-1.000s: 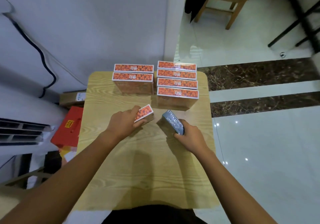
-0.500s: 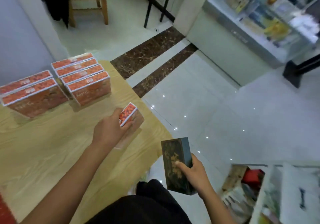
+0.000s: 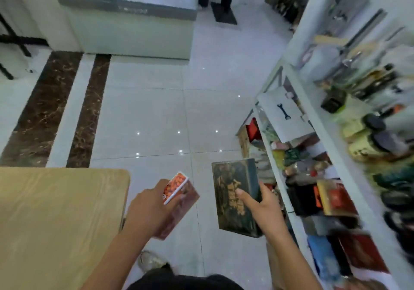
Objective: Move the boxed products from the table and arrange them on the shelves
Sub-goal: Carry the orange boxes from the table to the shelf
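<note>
While the left hand (image 3: 147,208) is gripping the orange-topped box (image 3: 177,184) and the right hand (image 3: 266,211) the dark box (image 3: 230,191), crowded shelves (image 3: 329,146) are likely inviting knocked stock.

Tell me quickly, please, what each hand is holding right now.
Left hand: grips the orange-topped box.
Right hand: grips the dark green box.

shelves (image 3: 336,155) blurred, perhaps jars (image 3: 380,140), table (image 3: 56,222) cropped

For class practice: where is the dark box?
Head view, right of centre: the right hand holds the dark box between the orange box and the shelves.
</note>
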